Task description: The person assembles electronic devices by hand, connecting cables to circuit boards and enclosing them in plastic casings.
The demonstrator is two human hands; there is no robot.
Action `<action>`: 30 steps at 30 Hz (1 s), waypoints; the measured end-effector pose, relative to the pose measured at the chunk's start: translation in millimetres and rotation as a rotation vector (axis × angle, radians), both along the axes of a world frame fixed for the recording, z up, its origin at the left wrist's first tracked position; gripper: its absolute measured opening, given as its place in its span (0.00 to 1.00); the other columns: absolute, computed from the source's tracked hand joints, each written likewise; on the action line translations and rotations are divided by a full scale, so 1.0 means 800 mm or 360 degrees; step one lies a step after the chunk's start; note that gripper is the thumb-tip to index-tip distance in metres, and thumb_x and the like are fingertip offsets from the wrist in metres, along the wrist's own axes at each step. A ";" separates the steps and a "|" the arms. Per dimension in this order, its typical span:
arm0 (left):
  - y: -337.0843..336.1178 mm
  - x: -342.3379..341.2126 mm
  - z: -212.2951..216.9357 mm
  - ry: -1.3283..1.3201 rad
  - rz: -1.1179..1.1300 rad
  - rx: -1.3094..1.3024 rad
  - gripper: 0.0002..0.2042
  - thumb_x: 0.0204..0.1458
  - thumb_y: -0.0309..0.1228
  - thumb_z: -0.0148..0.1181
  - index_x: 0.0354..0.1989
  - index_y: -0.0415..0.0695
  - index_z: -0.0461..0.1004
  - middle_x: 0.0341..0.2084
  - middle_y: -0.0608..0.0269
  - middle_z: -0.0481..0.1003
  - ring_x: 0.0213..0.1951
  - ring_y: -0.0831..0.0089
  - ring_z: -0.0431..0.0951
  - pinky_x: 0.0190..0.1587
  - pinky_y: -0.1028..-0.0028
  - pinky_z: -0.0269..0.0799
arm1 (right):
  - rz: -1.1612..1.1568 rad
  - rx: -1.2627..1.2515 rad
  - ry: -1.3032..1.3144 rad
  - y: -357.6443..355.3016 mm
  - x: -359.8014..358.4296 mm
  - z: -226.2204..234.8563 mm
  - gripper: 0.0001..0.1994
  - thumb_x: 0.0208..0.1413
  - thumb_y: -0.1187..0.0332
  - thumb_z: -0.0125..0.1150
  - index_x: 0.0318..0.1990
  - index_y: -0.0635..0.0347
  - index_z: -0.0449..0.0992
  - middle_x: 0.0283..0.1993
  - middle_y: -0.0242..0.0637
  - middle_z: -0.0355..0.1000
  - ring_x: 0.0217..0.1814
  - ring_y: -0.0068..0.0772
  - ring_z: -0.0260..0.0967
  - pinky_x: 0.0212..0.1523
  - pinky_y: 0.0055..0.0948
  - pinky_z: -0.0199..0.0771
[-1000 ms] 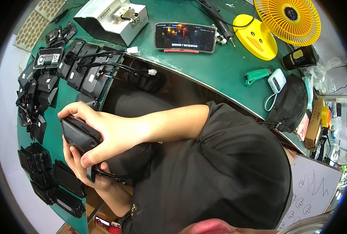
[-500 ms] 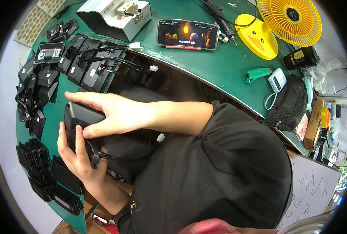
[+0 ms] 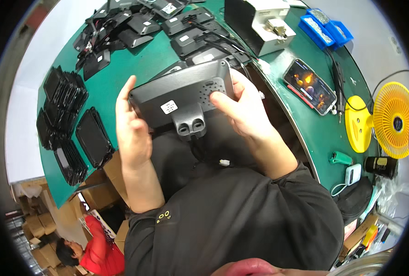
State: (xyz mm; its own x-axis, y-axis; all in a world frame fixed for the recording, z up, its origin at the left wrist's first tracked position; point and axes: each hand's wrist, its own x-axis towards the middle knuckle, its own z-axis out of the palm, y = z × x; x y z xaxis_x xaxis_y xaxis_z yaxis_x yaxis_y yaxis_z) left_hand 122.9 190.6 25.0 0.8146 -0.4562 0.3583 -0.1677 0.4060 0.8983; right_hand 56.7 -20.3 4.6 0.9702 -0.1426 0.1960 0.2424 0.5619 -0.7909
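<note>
A black plastic display unit [image 3: 156, 89] is held up in front of me, its back facing me. The back shows a small white label, a patch of small round holes and a mount with two openings. A dark cable hangs from this mount toward my lap; a white plug [image 3: 224, 163] shows below. My right hand [image 3: 243, 103] grips the unit's right end, thumb on the perforated patch, other fingers mostly hidden behind. At the left end, my left hand [image 3: 135, 131] is closed loosely about the edge, one finger stretched upward.
Several black housings with cables [image 3: 137, 27] cover the green table's [image 3: 135, 64] far side. Stacks of thin black panels [image 3: 64, 106] lie left. To the right are a metal fixture box [image 3: 273, 34], a phone on a stand [image 3: 309, 86], blue trays [image 3: 317, 32] and a yellow fan [image 3: 393, 122]. A person in red [image 3: 101, 250] is lower left.
My view has turned left. The display unit has swung from steeply tilted to nearly level, its back now facing me. My right hand has shifted to its right end, my left to its left edge.
</note>
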 end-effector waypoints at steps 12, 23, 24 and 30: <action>-0.013 0.004 0.002 0.0548 0.0249 -0.0146 0.14 0.63 0.29 0.44 0.51 0.34 0.68 0.40 0.61 0.74 0.42 0.75 0.73 0.49 0.76 0.68 | 0.0036 -0.0247 -0.0007 -0.001 0.011 -0.019 0.29 0.49 0.74 0.63 0.60 0.67 0.61 0.56 0.39 0.67 0.58 0.28 0.63 0.59 0.29 0.62; 0.005 -0.012 -0.006 -0.0076 0.0450 0.0354 0.19 0.55 0.30 0.60 0.51 0.38 0.60 0.36 0.65 0.70 0.37 0.82 0.67 0.42 0.79 0.65 | 0.0033 -0.0061 0.0112 0.001 0.010 -0.027 0.19 0.55 0.64 0.60 0.52 0.63 0.68 0.45 0.35 0.70 0.48 0.22 0.66 0.49 0.23 0.67; 0.008 -0.011 -0.007 -0.0074 0.0435 0.0354 0.19 0.55 0.30 0.60 0.51 0.38 0.60 0.36 0.65 0.70 0.37 0.82 0.67 0.42 0.79 0.65 | 0.0035 0.0130 0.0237 -0.001 0.010 -0.029 0.16 0.58 0.62 0.58 0.47 0.63 0.71 0.41 0.34 0.71 0.44 0.20 0.67 0.46 0.22 0.67; 0.005 -0.012 -0.021 -0.0204 0.0454 0.0374 0.26 0.53 0.40 0.63 0.52 0.36 0.61 0.42 0.60 0.70 0.44 0.74 0.68 0.51 0.75 0.62 | -0.0453 -0.0782 0.0140 -0.003 0.026 -0.029 0.12 0.63 0.63 0.50 0.39 0.63 0.74 0.36 0.30 0.71 0.39 0.20 0.64 0.43 0.22 0.64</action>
State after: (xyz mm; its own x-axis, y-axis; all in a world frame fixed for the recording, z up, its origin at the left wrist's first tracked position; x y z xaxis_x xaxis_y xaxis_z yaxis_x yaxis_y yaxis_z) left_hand 113.3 194.7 8.1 0.8760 -0.2995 0.3780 -0.3609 0.1126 0.9258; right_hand 77.3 -22.9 -18.4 0.9224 -0.3134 0.2257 0.2520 0.0456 -0.9666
